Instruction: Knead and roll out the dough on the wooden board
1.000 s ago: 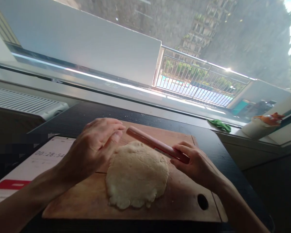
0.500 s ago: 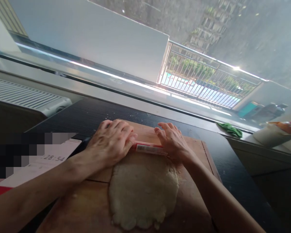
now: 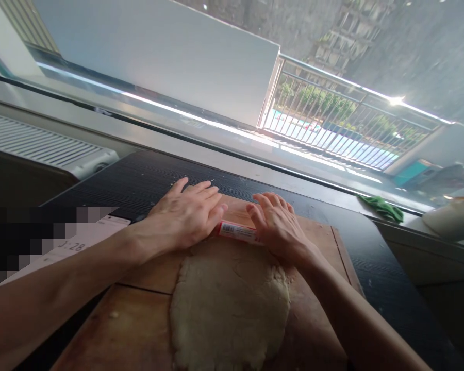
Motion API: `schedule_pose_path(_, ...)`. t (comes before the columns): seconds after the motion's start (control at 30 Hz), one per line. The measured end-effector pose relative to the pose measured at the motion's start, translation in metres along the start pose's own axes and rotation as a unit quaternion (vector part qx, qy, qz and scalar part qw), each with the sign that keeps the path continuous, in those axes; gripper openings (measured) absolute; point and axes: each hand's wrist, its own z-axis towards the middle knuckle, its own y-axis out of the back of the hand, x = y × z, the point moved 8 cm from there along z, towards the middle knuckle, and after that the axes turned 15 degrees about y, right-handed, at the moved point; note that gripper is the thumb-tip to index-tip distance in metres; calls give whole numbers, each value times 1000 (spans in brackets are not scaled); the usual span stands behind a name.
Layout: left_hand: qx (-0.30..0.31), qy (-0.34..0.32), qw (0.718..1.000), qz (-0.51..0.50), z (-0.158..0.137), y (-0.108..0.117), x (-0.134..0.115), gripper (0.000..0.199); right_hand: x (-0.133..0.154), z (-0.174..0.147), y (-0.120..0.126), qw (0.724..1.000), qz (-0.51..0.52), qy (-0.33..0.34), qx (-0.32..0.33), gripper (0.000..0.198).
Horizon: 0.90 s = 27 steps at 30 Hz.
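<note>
A flattened sheet of pale dough (image 3: 232, 304), uneven along its rim, lies on the wooden board (image 3: 143, 314). Across its far edge is a rolling pin (image 3: 239, 232) with a red and white barcode label; both its ends are hidden under my hands. My left hand (image 3: 189, 211) rests palm down on the pin's left part, fingers stretched forward and spread. On the right part lies my right hand (image 3: 276, 221), also palm down, with its fingers extended over the pin and not wrapped round it.
The board rests on a black table (image 3: 166, 167) with crumbs near its far edge. A phone-like screen (image 3: 88, 237) showing digits stands left, partly pixelated. Beyond are a windowsill, a green cloth (image 3: 382, 207), a pale container (image 3: 448, 219) and a white slatted unit (image 3: 50, 147).
The fingers of my left hand have straightened and spread forward. The pin's label has turned, its barcode showing more clearly. My view has shifted slightly.
</note>
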Motion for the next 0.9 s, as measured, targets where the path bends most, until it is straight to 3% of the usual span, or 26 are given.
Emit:
schedule_pose_path(0.2,27,-29,999,-9,-28,5,-2,52,28,-24,3,998,3,58,19,51)
schedule_pose_path(0.47,54,12,998,5,21,-7,1,57,-16,19,-6,999,28,-21,37,54)
schedule_pose_path(0.67,73,-56,996,-12,-16,-3,-4,53,15,-10,-3,997,39,40,52,54)
schedule_pose_path(0.9,117,20,993,-3,38,-23,9,59,-31,34,-9,999,26,-45,11,55)
